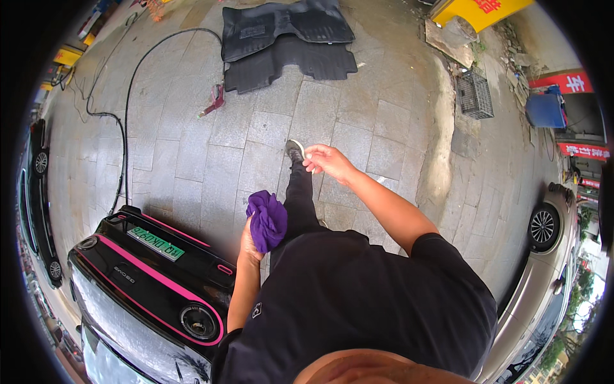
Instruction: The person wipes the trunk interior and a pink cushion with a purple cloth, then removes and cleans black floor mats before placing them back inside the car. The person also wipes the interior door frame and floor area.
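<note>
A bunched purple cloth (267,222) is gripped in my left hand (250,242), beside my body. Close to that hand stands a black car (148,283) with pink trim, round lamps and a green licence plate (155,243). My right hand (328,162) hangs in front of me above the paving, its fingers loosely curled with nothing visible in them. Below it, one of my dark shoes (294,148) is stepped forward. Past the shoe, a dark red spray gun (212,101) lies on the ground near black car floor mats (292,58).
A black hose (127,125) loops over the paving at left. On the right are a raised kerb strip (439,144), a black plastic crate (475,95), a blue bin (546,109) and a beige car (537,283). A dark car (43,206) stands far left.
</note>
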A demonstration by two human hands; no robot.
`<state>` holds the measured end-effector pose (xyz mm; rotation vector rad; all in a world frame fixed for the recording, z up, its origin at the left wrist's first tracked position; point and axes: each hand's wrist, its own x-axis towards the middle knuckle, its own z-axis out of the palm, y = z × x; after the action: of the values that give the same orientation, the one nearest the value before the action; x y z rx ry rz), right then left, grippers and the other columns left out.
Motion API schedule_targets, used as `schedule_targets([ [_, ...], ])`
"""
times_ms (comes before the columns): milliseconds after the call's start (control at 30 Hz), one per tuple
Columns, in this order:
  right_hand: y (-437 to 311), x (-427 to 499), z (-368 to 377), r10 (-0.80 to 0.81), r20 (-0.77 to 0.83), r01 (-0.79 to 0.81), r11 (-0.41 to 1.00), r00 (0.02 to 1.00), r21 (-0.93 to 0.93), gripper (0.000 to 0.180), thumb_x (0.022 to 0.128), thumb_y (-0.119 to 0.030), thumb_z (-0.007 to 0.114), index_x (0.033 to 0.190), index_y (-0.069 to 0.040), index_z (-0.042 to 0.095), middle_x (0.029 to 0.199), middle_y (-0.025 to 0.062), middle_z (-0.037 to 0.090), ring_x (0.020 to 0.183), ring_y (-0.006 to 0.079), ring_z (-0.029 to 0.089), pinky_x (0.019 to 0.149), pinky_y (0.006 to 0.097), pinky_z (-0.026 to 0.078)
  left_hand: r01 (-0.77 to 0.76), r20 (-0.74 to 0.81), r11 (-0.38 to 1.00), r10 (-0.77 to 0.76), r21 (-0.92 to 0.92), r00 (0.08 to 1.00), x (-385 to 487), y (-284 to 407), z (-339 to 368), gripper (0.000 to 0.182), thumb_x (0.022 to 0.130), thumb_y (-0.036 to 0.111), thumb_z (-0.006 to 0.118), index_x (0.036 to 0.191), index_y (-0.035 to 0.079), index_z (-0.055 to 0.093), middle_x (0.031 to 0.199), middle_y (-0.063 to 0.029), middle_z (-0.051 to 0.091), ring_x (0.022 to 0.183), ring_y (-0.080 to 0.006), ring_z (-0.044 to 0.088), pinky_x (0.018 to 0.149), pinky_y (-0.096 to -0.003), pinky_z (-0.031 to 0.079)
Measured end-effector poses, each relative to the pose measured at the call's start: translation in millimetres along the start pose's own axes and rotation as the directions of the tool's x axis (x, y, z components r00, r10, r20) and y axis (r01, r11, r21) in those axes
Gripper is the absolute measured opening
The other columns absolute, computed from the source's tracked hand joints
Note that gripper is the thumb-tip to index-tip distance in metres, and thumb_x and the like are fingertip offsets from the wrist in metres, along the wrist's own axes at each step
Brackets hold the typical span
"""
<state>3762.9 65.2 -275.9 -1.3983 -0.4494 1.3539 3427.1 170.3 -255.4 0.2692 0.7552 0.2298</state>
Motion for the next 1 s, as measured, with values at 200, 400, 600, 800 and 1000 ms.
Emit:
schedule_targets([
  [200, 25.3, 205.5, -183.7, 0.38, -0.339, -0.251, 0.896, 0.861, 0.366, 0.056, 0.105, -0.036, 0.07, 0.149, -0.005, 0.055, 0.137, 0.0144, 0.068, 0.12, 0.0254, 0.068, 0.098, 0.0432, 0.057, 0.15, -0.195, 0.989, -0.148, -0.004, 0.969, 214.5, 75.2, 41.9, 0.081, 0.108, 0.07, 0.049, 0.162, 0.009, 0.047, 0.15, -0.0113, 0.064, 0.135, -0.0278, 0.064, 0.119, -0.0447, 0.049],
  [400, 103.1, 440.9, -343.8, 0.603, -0.461, -0.264, 0.749, 0.651, 0.607, 0.064, 0.102, -0.038, 0.074, 0.152, -0.004, 0.053, 0.151, 0.0192, 0.059, 0.135, 0.0312, 0.06, 0.108, 0.0485, 0.055, 0.217, -0.238, 0.975, -0.222, -0.048, 0.945, 315.7, 119.8, 107.0, 0.084, 0.109, 0.07, 0.043, 0.164, 0.007, 0.042, 0.142, -0.013, 0.067, 0.118, -0.029, 0.071, 0.11, -0.0454, 0.057],
  [600, 238.3, 692.3, -469.6, 0.749, -0.446, -0.118, 0.564, 0.49, 0.818, 0.043, 0.096, -0.035, 0.081, 0.127, -0.01, 0.063, 0.117, 0.0112, 0.062, 0.101, 0.0266, 0.063, 0.096, 0.0474, 0.06, 0.297, -0.478, 0.918, -0.391, -0.261, 0.787, 389.2, 105.3, 114.7, 0.082, 0.111, 0.065, 0.045, 0.171, 0.011, 0.032, 0.169, -0.0137, 0.046, 0.151, -0.0308, 0.048, 0.128, -0.0496, 0.038],
  [800, 288.0, 827.9, -539.2, 0.801, -0.466, 0.086, 0.47, 0.377, 0.878, 0.043, 0.09, -0.037, 0.088, 0.121, -0.014, 0.068, 0.11, 0.0032, 0.068, 0.098, 0.0215, 0.065, 0.103, 0.0435, 0.051, 0.135, -0.611, 0.93, -0.329, -0.342, 0.72, 480.6, 70.2, 141.2, 0.084, 0.109, 0.065, 0.049, 0.17, 0.009, 0.034, 0.166, -0.0138, 0.049, 0.148, -0.0302, 0.052, 0.126, -0.0485, 0.041],
  [1000, 172.7, 768.4, -535.5, 0.574, -0.358, 0.164, 0.362, 0.736, 0.918, 0.031, 0.094, -0.028, 0.086, 0.117, -0.016, 0.071, 0.112, 0.0022, 0.079, 0.107, 0.0221, 0.073, 0.108, 0.0437, 0.05, 0.237, -0.606, 0.894, -0.434, -0.38, 0.666, 502.0, 67.0, 209.1, 0.089, 0.106, 0.068, 0.056, 0.167, 0.007, 0.039, 0.16, -0.0141, 0.055, 0.142, -0.0299, 0.056, 0.123, -0.0454, 0.045],
])
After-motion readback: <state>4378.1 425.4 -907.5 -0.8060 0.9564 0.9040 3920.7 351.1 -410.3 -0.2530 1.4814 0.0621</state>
